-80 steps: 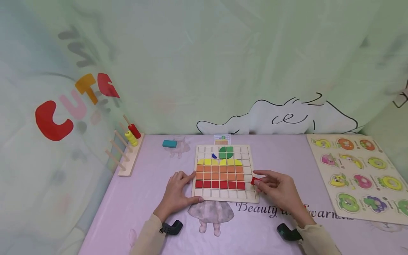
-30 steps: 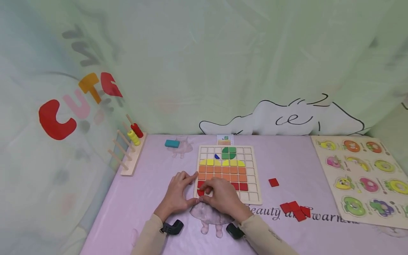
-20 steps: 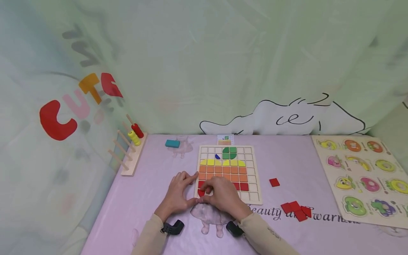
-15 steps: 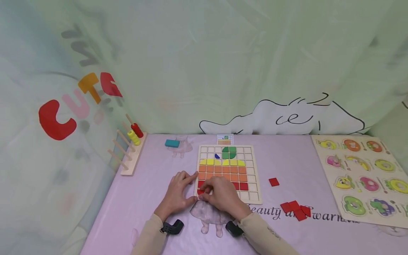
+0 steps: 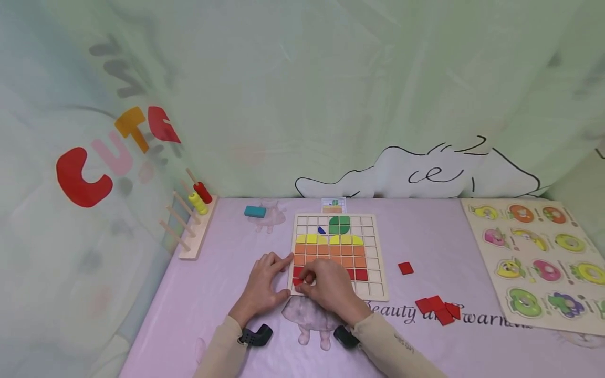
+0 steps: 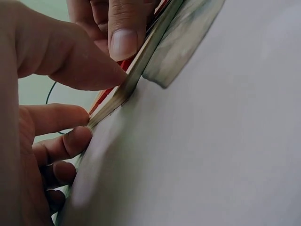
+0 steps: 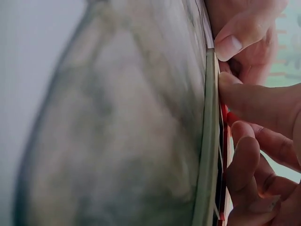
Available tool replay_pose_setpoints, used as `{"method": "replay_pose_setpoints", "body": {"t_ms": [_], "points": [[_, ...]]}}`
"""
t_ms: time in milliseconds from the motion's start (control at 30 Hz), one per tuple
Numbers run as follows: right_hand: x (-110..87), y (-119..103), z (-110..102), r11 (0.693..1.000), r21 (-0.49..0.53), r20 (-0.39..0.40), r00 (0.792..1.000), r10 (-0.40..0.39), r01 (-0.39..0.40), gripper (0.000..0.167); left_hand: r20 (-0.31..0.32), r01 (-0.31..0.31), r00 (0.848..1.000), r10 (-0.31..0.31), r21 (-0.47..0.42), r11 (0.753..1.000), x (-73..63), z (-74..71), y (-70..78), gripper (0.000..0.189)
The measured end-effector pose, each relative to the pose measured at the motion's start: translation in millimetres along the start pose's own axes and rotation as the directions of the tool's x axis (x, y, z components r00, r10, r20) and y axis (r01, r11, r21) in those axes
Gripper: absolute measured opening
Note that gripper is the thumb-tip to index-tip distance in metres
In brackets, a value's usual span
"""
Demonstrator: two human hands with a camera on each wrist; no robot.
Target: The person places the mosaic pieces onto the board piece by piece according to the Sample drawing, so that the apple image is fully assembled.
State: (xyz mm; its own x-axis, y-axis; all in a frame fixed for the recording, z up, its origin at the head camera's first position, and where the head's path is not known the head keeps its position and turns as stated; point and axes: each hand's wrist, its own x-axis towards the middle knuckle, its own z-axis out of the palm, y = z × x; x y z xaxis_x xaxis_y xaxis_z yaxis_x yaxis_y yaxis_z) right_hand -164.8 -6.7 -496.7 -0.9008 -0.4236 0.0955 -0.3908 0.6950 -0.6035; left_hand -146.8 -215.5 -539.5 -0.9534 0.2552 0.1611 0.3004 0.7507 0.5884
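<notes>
In the head view a wooden grid board point(image 5: 373, 261) holds rows of red, orange and yellow tiles, with green pieces and a small blue one above. My left hand point(image 5: 262, 283) rests at the board's left edge, index fingertip on the side and thumb near the lower left corner. With thumb and index finger my right hand point(image 5: 331, 286) pinches a red tile point(image 5: 297, 282) at the lower left cell. The hand covers part of the red row. In the right wrist view the right thumb point(image 7: 254, 101) lies by the board's edge point(image 7: 207, 141).
Right of the board lie a single red tile point(image 5: 405, 268) and a small pile of red tiles point(image 5: 436, 304). A fruit puzzle board point(image 5: 534, 252) stands at far right, a peg stand point(image 5: 191, 244) at left, a teal block point(image 5: 255, 211) and a picture card point(image 5: 333, 205) at the back.
My right hand has moved from the board's right side to its lower left corner with a red piece, uncovering the pile. The red piece has turned slightly in the cell; the left hand stays.
</notes>
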Motion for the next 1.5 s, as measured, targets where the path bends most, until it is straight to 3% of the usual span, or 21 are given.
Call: {"method": "replay_pose_setpoints", "body": {"t_ms": [167, 300, 433, 567, 667, 767, 900, 1200, 1300, 1367, 1500], "points": [[-1.4, 5, -12, 0.996, 0.087, 0.014, 0.999, 0.035, -0.036, 0.016, -0.009, -0.011, 1.0, 0.011, -0.012, 1.0, 1.6, 0.0, 1.4, 0.083], [-7.6, 22, -39, 0.992, 0.113, -0.008, 0.999, 0.049, -0.048, 0.015, -0.016, 0.0, 1.0, 0.0, -0.005, 1.0, 1.3, 1.0, 3.9, 0.081], [-21.3, 57, -80, 0.994, 0.074, -0.044, 0.995, 0.087, -0.083, 0.018, -0.004, 0.014, 1.0, -0.014, 0.002, 1.0, -0.2, 0.1, 4.1, 0.082], [-39.7, 99, -117, 0.978, 0.024, -0.059, 0.977, 0.207, -0.206, 0.032, -0.003, 0.017, 1.0, -0.017, 0.02, 1.0, -0.7, -2.4, 3.3, 0.082], [-53.3, 127, -132, 0.958, -0.005, -0.035, 0.958, 0.286, -0.287, 0.045, -0.019, 0.017, 1.0, -0.016, 0.03, 0.999, -0.6, -3.4, 3.1, 0.082], [-63.5, 146, -136, 0.951, -0.002, 0.026, 0.951, 0.309, -0.309, 0.052, -0.023, 0.021, 1.0, -0.02, 0.026, 0.999, -0.7, -2.8, 2.6, 0.081], [-68.3, 158, -132, 0.96, -0.003, 0.064, 0.957, 0.281, -0.282, 0.045, -0.025, 0.015, 1.0, -0.014, 0.017, 1.0, -1.1, 0.2, 2.2, 0.081], [-68.6, 159, -130, 0.96, 0.024, 0.022, 0.96, 0.279, -0.28, 0.026, -0.05, -0.006, 0.999, 0.006, 0.01, 1.0, -1.7, 2.2, 5.7, 0.08], [-67.0, 159, -127, 0.961, 0.078, -0.022, 0.963, 0.27, -0.267, 0.025, -0.044, 0.004, 0.999, -0.004, 0.016, 1.0, -2.3, 1.8, 6.8, 0.08], [-64.6, 157, -125, 0.955, 0.147, -0.048, 0.963, 0.265, -0.256, 0.034, -0.044, 0.008, 0.999, -0.007, 0.017, 1.0, -2.4, 1.6, 6.9, 0.079], [-56.9, 144, -116, 0.922, 0.316, -0.062, 0.965, 0.253, -0.222, 0.043, -0.048, -0.001, 0.999, 0.002, 0.013, 1.0, -1.8, 1.1, 5.9, 0.08]]}}
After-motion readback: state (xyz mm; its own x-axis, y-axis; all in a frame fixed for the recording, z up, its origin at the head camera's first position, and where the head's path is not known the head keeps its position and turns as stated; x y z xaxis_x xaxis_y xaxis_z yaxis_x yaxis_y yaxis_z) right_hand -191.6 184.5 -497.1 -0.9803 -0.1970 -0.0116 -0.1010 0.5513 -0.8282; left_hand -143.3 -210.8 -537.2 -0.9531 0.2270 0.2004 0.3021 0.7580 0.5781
